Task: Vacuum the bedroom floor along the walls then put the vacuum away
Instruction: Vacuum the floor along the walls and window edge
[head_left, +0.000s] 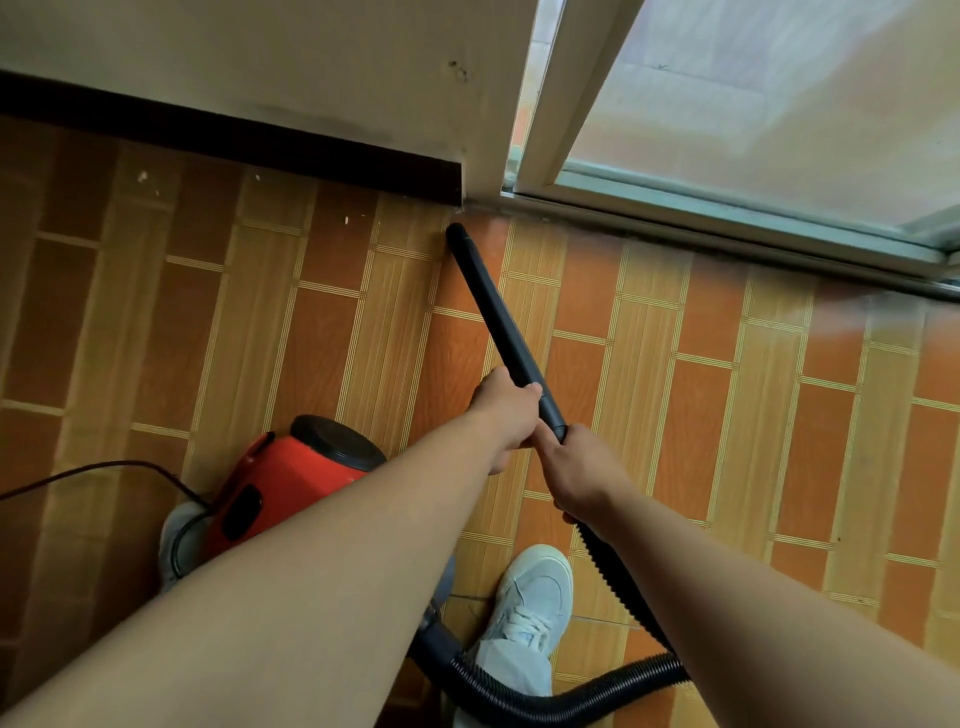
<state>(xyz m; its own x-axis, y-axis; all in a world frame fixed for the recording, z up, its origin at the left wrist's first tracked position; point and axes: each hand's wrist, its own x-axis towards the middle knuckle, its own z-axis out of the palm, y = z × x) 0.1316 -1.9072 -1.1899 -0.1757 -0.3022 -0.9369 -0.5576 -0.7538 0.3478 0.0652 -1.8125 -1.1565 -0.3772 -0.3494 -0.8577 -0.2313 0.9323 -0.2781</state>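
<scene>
left hand (506, 410): clamped round the black wand (498, 322) partway down the tube, knuckles up, fingers wrapped under it
right hand (582, 473): gripping the wand's lower end, just behind the left hand, where the rigid tube meets the ribbed hose (571, 699); the two hands sit close together, whether touching cannot be told
wand: slants up and to the left, away from the hands; its tip is low over the floor (727, 415), near the corner where the dark skirting board (234, 140) ends; whether the tip touches the tiles cannot be told
hose: drops from under the right hand, loops along the bottom of the view beside the right shoe (535, 597), then runs left under the left forearm
vacuum body (280, 483): red with a round black cap, standing on the floor left of the hands, partly hidden by the left forearm
cord (104, 467): thin and black, comes in from the left edge and curves down beside the vacuum body
floor: orange and tan tiles in a brick-like pattern, a few pale specks near the skirting board
wall (260, 52): pale, scuffed near its corner, above the skirting board
sliding door frame (566, 88): white, with hazy glass to its right and a track along the floor
left shoe (176, 530): pale, showing only in part behind the vacuum body
</scene>
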